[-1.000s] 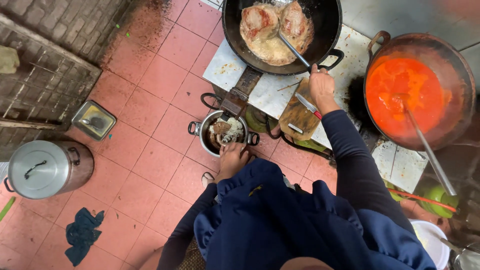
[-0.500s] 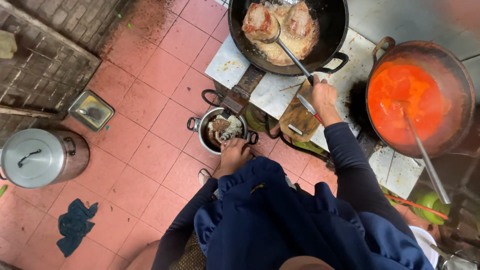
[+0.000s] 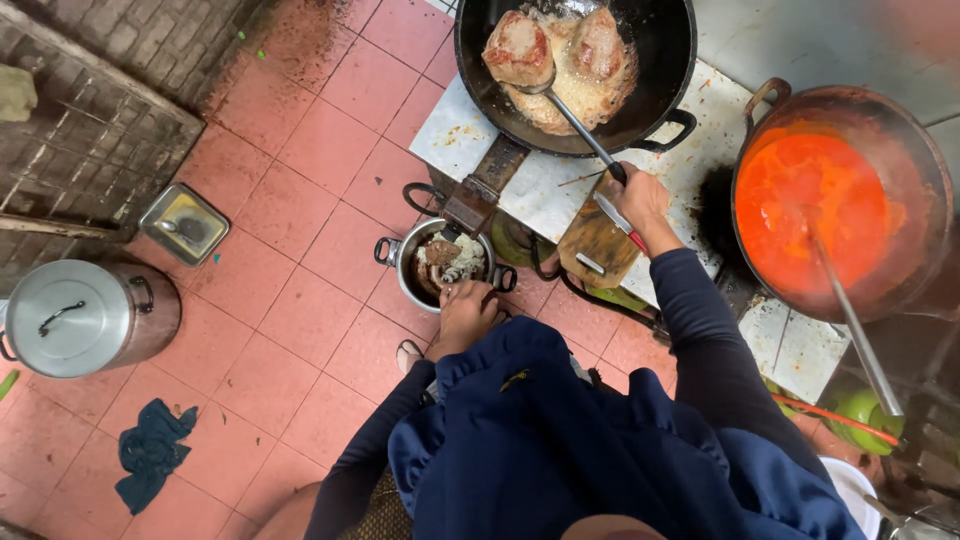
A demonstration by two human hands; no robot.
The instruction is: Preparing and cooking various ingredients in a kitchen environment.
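The right hand [image 3: 640, 200] is closed around the handle of a long metal spatula [image 3: 565, 112]. Its blade lies in the black wok [image 3: 660, 60], under the edge of one piece of frying meat [image 3: 518, 48]. Compared with one second ago, the hand is in almost the same place at the near rim of the wok, and the spatula blade is still against the same piece; only the view has moved a little closer. So the frying looks to be in the middle, with no piece lifted out yet.

The left hand [image 3: 465, 312] rests low at the near rim of a small metal pot [image 3: 445, 265] that stands on the red floor tiles [image 3: 300, 300]. Its fingers are bent and close together, but I cannot tell if they grip something. It has also stayed in place.

By count: two pieces of meat in the wok, one small pot with white and brown food, one big pot of orange sauce [image 3: 815, 205] with one ladle [image 3: 850, 320] standing in it, one wooden board [image 3: 598, 245] beside the right hand, one large lidded steel pot [image 3: 75, 318] to the left, one square tin [image 3: 183, 222] and one dark cloth [image 3: 150, 450] on the floor.
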